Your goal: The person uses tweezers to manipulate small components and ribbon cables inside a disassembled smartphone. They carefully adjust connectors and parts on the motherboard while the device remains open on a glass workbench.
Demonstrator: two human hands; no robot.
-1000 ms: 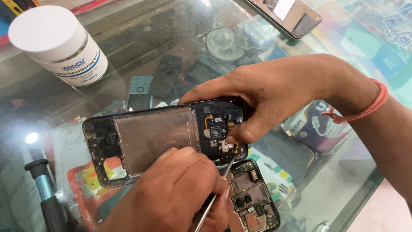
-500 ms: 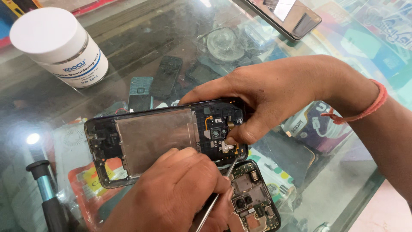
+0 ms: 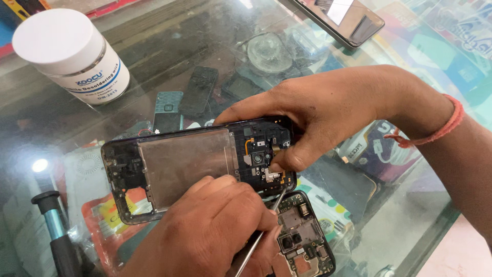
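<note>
Two hands work on an opened phone frame point(image 3: 197, 172) held just above the glass counter point(image 3: 154, 46). The right hand point(image 3: 328, 113) pinches the frame's top end, thumb on the small parts. The left hand point(image 3: 215, 231) is closed on thin metal tweezers point(image 3: 259, 233) (tip at the frame's edge). I think the tip could slip and scratch those parts, or the frame could tilt and fall onto the loose circuit board point(image 3: 302, 233) below.

The right hand point(image 3: 333, 115) gripped the opened phone frame point(image 3: 197, 166) at its right end, thumb on the inner parts. The left hand point(image 3: 210, 236) held metal tweezers point(image 3: 259, 233), tips at the frame's lower right corner. A circuit board point(image 3: 302, 236) lay just below on the glass counter point(image 3: 154, 46), with a white jar point(image 3: 69, 54) near its top left corner.
</note>
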